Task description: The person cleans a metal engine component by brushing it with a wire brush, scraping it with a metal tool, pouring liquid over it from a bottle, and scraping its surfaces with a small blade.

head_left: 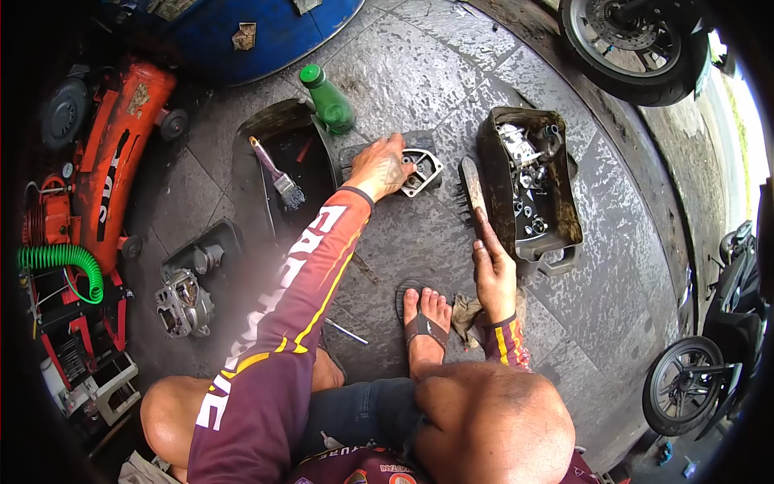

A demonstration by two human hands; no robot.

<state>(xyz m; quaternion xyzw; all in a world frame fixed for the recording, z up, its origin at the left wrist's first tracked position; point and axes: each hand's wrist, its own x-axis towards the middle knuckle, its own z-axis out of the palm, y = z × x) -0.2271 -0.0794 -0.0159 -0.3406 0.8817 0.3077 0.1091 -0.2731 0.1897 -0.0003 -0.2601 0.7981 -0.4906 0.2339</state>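
My left hand [377,168] reaches forward and grips a grey metal engine part [422,174], its open cavity and bolt holes showing. The part rests over a dark flat block [355,152] on the floor. In my right hand [493,278] is a wire brush [473,184], held by its handle with the bristles facing left. A black plastic tub [324,153] lies left of my left hand, with a paintbrush [278,176] across it. Just behind the tub stands a green bottle [329,101]. Right of the wire brush sits a dirty bin [556,240] holding several metal parts.
An orange air compressor [125,161] with a green coiled hose [68,262] stands left. Closer in is an engine cylinder head [184,305]. A rag [466,319] lies by my foot, and a thin metal rod [347,331] on the floor. A blue drum [242,40] stands ahead; motorcycle wheels [684,385] are right.
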